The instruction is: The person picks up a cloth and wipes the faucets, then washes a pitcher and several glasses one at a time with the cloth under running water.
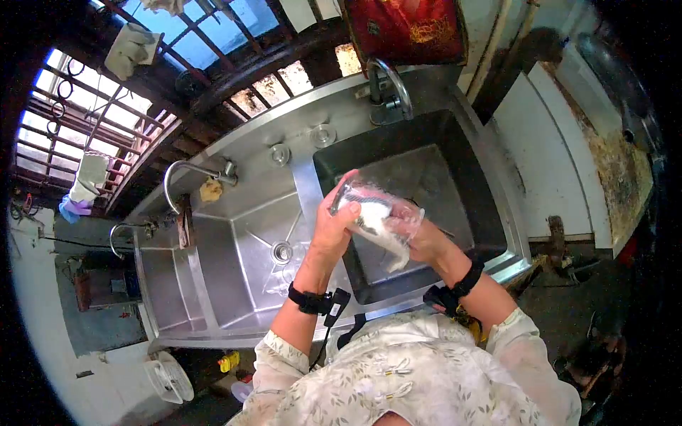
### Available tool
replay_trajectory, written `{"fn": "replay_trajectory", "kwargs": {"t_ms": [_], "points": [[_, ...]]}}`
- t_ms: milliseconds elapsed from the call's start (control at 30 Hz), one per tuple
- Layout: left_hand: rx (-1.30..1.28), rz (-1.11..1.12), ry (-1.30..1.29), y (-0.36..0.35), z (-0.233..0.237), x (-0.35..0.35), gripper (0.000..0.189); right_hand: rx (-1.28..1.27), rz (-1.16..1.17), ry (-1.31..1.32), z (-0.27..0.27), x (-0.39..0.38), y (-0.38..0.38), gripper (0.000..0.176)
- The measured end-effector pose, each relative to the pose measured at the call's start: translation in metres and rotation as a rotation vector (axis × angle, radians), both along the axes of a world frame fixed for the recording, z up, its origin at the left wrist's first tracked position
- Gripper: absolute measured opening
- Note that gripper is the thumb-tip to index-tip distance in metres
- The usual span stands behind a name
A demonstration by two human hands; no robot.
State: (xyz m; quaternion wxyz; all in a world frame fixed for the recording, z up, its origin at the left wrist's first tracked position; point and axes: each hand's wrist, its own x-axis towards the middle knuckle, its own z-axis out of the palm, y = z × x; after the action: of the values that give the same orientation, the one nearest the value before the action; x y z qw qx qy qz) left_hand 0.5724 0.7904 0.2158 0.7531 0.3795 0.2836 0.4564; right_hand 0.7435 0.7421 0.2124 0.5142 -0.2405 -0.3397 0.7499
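My left hand (pixel 337 221) is closed around one end of a clear, see-through vessel (pixel 414 222), thumb on the near side. A white cloth (pixel 375 210) with dark and bluish-grey markings is bunched at the vessel, and its pale tail hangs below. My right hand (pixel 426 240) is at the vessel's other end, its fingers curled and partly seen through the clear wall; I cannot tell how far they reach inside. Both hands are above the dark sink basin (pixel 462 192), tilting the vessel.
A tall faucet (pixel 398 92) stands behind the dark basin. To the left is a steel basin (pixel 234 263) with a drain (pixel 281 252) and a curved faucet (pixel 170 186). Two small clear glass items (pixel 279 154) sit on the back ledge. A barred window (pixel 85 135) is behind.
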Motion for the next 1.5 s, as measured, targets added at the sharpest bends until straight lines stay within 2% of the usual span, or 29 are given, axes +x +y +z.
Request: {"fn": "replay_trajectory", "kwargs": {"t_ms": [133, 200, 233, 267, 333, 367, 400, 467, 500, 567, 600, 667, 700, 733, 800, 867, 933, 1000, 1133, 1200, 1233, 1267, 1333, 1500], "points": [[0.003, 0.068, 0.016, 0.007, -0.003, -0.009, 0.079, -0.091, -0.002, 0.191, 0.001, 0.014, -0.009, 0.058], [-0.139, 0.147, -0.124, 0.01, -0.001, -0.013, 0.081, -0.171, -0.169, 0.254, 0.003, 0.022, -0.014, 0.055], [-0.129, 0.161, -0.123, 0.011, -0.003, -0.015, 0.082, -0.136, -0.286, 0.369, 0.019, 0.019, -0.011, 0.046], [-0.132, 0.168, -0.122, 0.009, -0.005, -0.018, 0.082, -0.085, -0.38, 0.314, 0.028, 0.025, -0.009, 0.044], [-0.155, 0.105, -0.059, 0.007, -0.009, -0.02, 0.075, -0.031, -0.479, 0.128, 0.044, 0.028, -0.003, 0.042], [-0.161, 0.1, -0.061, 0.005, -0.01, -0.017, 0.075, 0.064, -0.439, -0.005, 0.042, 0.028, 0.001, 0.042], [-0.197, 0.057, -0.021, 0.003, -0.01, -0.01, 0.068, 0.262, -0.46, -0.417, 0.041, 0.026, 0.0, 0.035], [-0.239, 0.014, 0.019, -0.001, -0.014, -0.003, 0.062, 0.987, -0.493, -1.055, 0.023, 0.023, 0.014, 0.029], [-0.272, 0.029, 0.018, 0.0, -0.012, -0.001, 0.055, 0.986, -0.491, -1.056, 0.018, 0.023, 0.019, 0.029], [-0.274, 0.073, 0.07, 0.0, -0.005, 0.002, 0.045, 0.762, -0.436, -0.831, 0.007, 0.023, 0.026, 0.028], [-0.28, 0.069, 0.073, -0.002, 0.001, 0.003, 0.045, 0.755, -0.437, -0.832, -0.009, 0.022, 0.03, 0.028], [-0.114, 0.229, 0.189, 0.0, 0.009, 0.008, 0.045, 0.135, -0.604, -0.868, -0.042, 0.023, 0.039, 0.033], [-0.145, 0.238, 0.176, 0.0, 0.013, 0.008, 0.048, 0.069, -0.548, -0.693, -0.03, 0.021, 0.038, 0.035], [-0.136, 0.223, 0.177, 0.002, 0.008, 0.009, 0.048, 0.07, -0.565, -0.691, -0.036, 0.02, 0.04, 0.035], [0.09, 0.366, 0.294, -0.001, -0.007, 0.007, 0.048, -0.165, -0.421, -0.065, -0.057, 0.01, 0.045, 0.039], [0.152, 0.374, 0.318, -0.009, 0.01, 0.014, 0.049, -0.484, -0.442, 0.234, -0.06, -0.015, 0.034, 0.045], [0.213, 0.402, 0.342, -0.014, 0.009, 0.013, 0.051, -0.485, -0.353, 0.286, -0.057, -0.015, 0.031, 0.049], [0.464, 0.479, 0.472, -0.011, -0.005, 0.005, 0.054, -0.508, -0.417, 0.321, -0.053, -0.024, 0.025, 0.046], [0.539, 0.467, 0.557, -0.026, -0.004, 0.0, 0.06, -0.609, -0.417, 0.29, -0.05, -0.03, -0.001, 0.043], [0.792, 0.534, 0.666, -0.028, 0.006, -0.004, 0.066, -0.539, -0.38, 0.264, -0.058, -0.04, -0.006, 0.04], [0.931, 0.551, 0.75, -0.026, -0.004, -0.012, 0.072, -0.636, -0.393, 0.384, -0.052, -0.044, -0.008, 0.038], [0.93, 0.551, 0.752, -0.027, -0.005, -0.015, 0.072, -0.637, -0.392, 0.385, -0.055, -0.047, -0.009, 0.038], [1.143, 0.545, 0.914, -0.031, -0.004, -0.019, 0.073, -0.738, -0.345, 0.564, -0.049, -0.052, -0.009, 0.038], [1.229, 0.494, 1.057, -0.053, -0.01, -0.027, 0.072, -0.791, -0.47, 0.62, -0.044, -0.065, -0.016, 0.043]]}}
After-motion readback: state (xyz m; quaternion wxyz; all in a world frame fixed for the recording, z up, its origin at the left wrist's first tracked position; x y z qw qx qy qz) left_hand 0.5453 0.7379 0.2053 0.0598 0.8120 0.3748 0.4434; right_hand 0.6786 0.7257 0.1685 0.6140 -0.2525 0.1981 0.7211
